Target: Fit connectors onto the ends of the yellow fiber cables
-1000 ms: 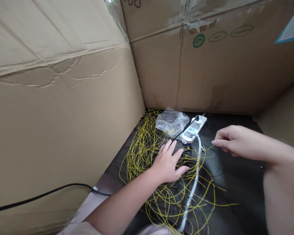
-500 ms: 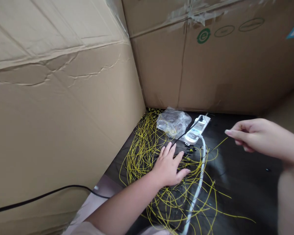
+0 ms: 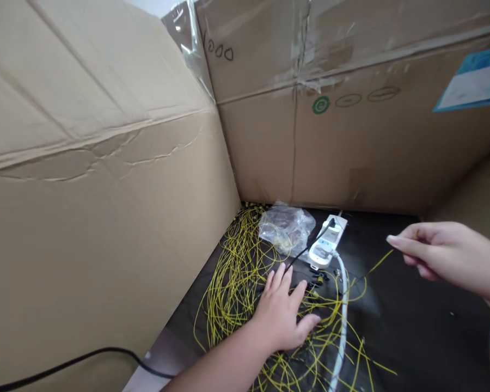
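My left hand [image 3: 281, 313] lies palm down with spread fingers over a tangle of thin yellow wires [image 3: 228, 288] on a dark surface. Its fingertips are by a black cable [image 3: 297, 257] leading to a white power strip [image 3: 329, 242]. On the right, my right hand [image 3: 436, 250] is raised, thumb and index finger pinching one thin yellow wire [image 3: 379, 262]. That wire slants down and left from the fingertips. Small black pieces [image 3: 319, 276] lie among the wires just below the power strip; their kind is too small to tell.
A crumpled clear plastic bag [image 3: 286, 226] lies left of the power strip. A white cord [image 3: 343, 321] runs from the strip toward me. Tall cardboard boxes stand to the left [image 3: 106, 245] and at the back [image 3: 351, 152]. Another black cable [image 3: 85, 354] crosses the lower left.
The view has tilted up, so everything sits lower and more of the back box shows. My right hand still pinches the yellow wire, slightly farther right. My left hand stays spread on the wires.
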### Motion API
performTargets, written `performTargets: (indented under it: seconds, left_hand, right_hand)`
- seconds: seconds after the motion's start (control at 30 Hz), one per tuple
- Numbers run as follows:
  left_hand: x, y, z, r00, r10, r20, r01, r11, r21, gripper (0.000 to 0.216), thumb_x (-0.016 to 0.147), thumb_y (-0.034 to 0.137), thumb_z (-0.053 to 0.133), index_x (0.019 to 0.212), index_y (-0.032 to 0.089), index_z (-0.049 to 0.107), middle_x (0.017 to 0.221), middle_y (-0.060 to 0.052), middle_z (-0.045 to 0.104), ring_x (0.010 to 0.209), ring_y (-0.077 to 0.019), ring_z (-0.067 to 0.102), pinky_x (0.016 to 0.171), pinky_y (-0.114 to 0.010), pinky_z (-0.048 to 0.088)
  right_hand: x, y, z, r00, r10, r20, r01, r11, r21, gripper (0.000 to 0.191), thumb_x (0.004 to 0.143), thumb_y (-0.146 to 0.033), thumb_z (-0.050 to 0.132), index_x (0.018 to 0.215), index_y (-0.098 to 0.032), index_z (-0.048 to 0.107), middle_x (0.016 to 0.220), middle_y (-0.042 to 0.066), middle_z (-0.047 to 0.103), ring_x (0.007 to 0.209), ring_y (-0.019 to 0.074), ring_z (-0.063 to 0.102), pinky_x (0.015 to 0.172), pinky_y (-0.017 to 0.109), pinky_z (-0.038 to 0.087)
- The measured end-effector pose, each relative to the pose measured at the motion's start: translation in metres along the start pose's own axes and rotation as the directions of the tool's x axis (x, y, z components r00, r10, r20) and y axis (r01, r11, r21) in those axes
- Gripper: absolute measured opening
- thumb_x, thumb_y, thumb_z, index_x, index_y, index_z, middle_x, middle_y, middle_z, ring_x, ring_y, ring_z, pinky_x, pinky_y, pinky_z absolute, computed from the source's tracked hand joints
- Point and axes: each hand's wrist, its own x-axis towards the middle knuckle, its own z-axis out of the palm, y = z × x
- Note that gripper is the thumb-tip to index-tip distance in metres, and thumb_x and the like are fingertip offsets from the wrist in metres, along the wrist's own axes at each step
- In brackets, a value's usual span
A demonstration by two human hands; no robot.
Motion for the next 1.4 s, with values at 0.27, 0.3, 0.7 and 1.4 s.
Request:
performTargets:
  seconds: [0.27,0.3,0.7,1.4]
  left_hand:
    - [0.000,0.001,-0.001,1.000,-0.009,0.000,0.009,1.000,-0.021,0.071,0.081,0.065,0.028,0.138,0.023,0.031,0.150,-0.009,0.011,0.137,-0.0285,-0.002,0.110,-0.053,0.011]
    - [0.000,0.001,0.000,1.000,-0.012,-0.005,0.012,1.000,-0.019,0.071,0.081,0.065,0.028,0.138,0.023,0.032,0.149,-0.009,0.012,0.137,-0.0285,-0.002,0.110,-0.053,0.012]
    - [0.001,-0.001,0.004,1.000,-0.008,-0.019,0.008,1.000,0.007,0.070,0.081,0.064,0.030,0.136,0.022,0.035,0.149,-0.009,0.013,0.137,-0.0291,-0.001,0.110,-0.053,0.013]
    - [-0.005,0.005,-0.005,0.946,0.109,-0.304,-0.101,0.994,0.040,0.036,0.084,0.044,0.042,0.107,0.024,0.061,0.125,-0.004,0.055,0.126,-0.0288,0.034,0.107,-0.053,0.020]
  right_hand:
    - [-0.003,-0.002,-0.002,0.998,-0.046,0.038,0.048,0.998,-0.034,0.047,0.055,-0.066,0.056,0.056,-0.019,0.051,0.051,0.002,0.053,0.042,0.0139,0.048,0.043,0.027,0.037]
    - [-0.005,-0.003,-0.003,0.998,-0.045,0.046,0.047,0.998,-0.039,0.047,0.055,-0.065,0.056,0.056,-0.019,0.051,0.051,0.002,0.053,0.042,0.0142,0.048,0.043,0.027,0.038]
    - [-0.006,-0.003,-0.011,0.995,-0.093,-0.036,0.084,0.977,-0.197,0.043,0.069,-0.061,0.051,0.060,-0.019,0.054,0.051,0.002,0.053,0.048,0.0174,0.054,0.047,0.027,0.039]
    - [-0.014,-0.001,-0.018,0.980,-0.193,-0.040,0.154,0.878,-0.453,0.065,0.064,-0.072,0.043,0.102,-0.021,0.057,0.059,0.002,0.059,0.055,0.0225,0.057,0.054,0.036,0.042]
